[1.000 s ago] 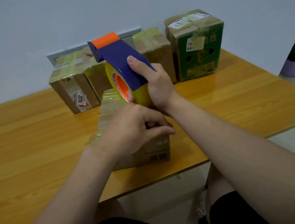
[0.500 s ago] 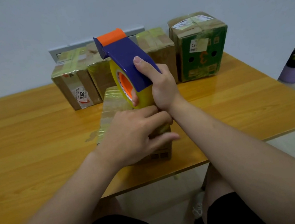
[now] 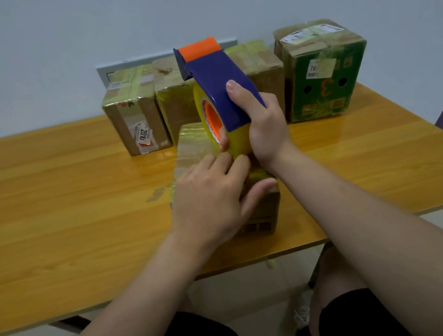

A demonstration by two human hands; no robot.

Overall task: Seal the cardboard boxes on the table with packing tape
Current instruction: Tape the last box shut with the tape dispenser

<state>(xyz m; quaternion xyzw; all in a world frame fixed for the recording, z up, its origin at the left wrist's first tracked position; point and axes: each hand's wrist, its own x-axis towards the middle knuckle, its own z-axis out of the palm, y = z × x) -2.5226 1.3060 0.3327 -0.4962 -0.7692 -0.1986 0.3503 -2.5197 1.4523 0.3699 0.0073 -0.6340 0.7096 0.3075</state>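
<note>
Holding tape dispenser (image 3: 216, 80) above front box (image 3: 196, 145)

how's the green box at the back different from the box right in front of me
The green box has green printed sides with round holes; the front box is plain brown cardboard. The green box stands in the back row; the front box lies alone, nearer, under the left hand. Both carry yellowish tape.
</note>
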